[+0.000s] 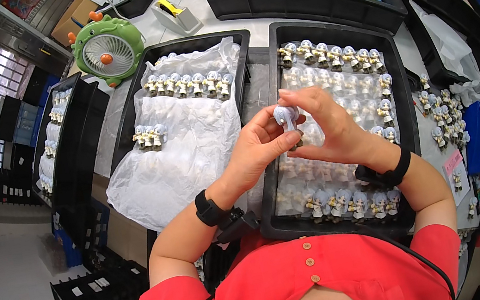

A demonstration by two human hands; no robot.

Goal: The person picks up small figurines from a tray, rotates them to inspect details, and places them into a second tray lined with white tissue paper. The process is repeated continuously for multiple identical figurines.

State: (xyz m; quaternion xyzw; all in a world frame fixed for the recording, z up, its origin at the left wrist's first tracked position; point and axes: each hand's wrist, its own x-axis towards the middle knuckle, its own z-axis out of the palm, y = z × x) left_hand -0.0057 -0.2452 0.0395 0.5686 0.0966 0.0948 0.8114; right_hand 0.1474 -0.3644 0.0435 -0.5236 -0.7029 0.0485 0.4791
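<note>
A small figurine (287, 117) with pale lilac hair is held upright over the right-hand tray, pinched between the thumb and fingers of my left hand (258, 143). Around its right side curves my right hand (336, 130), thumb and fingers apart. The right fingertips are by the figurine's head and the thumb is near its base; whether they touch it I cannot tell. Beneath my hands, the black tray (271, 209) holds rows of similar figurines, some bare in the far row (336, 57) and near row (352, 204), others under translucent sheeting (322, 177).
To the left, another black tray (244, 37) has white sheeting (181, 160) and several figurines (150, 137). A green fan (107, 52) and tape dispenser (177, 18) stand behind. Loose figurines (447, 116) lie at right near a blue bin (477, 137). A long tray (305, 10) spans the back.
</note>
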